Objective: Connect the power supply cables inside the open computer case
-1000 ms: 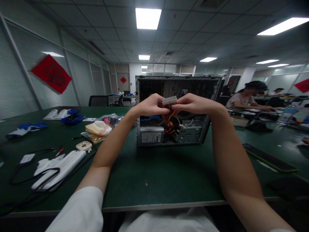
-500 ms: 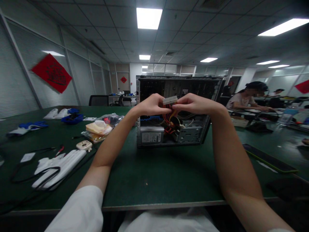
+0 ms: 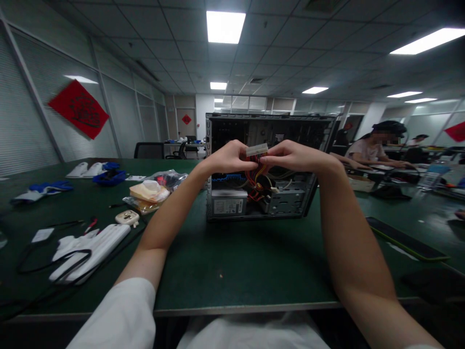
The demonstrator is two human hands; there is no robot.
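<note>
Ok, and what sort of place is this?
Probably an office used as a workshop: an open computer case and a power strip on a green table, ceiling light panels overhead.

Open-plan office, part of it used as an electronics bench. Office side: gridded tile ceiling, bright rectangular light panels (image 3: 225, 27), glass partition wall with blinds (image 3: 127, 109), black mesh-back chair (image 3: 148, 150) at the far edge of the long dark green table (image 3: 236, 271). Bench side: open black metal computer case (image 3: 285, 201), white plastic power strip (image 3: 90, 252) toward the near edge. At least 2 people seated, right background.
</note>
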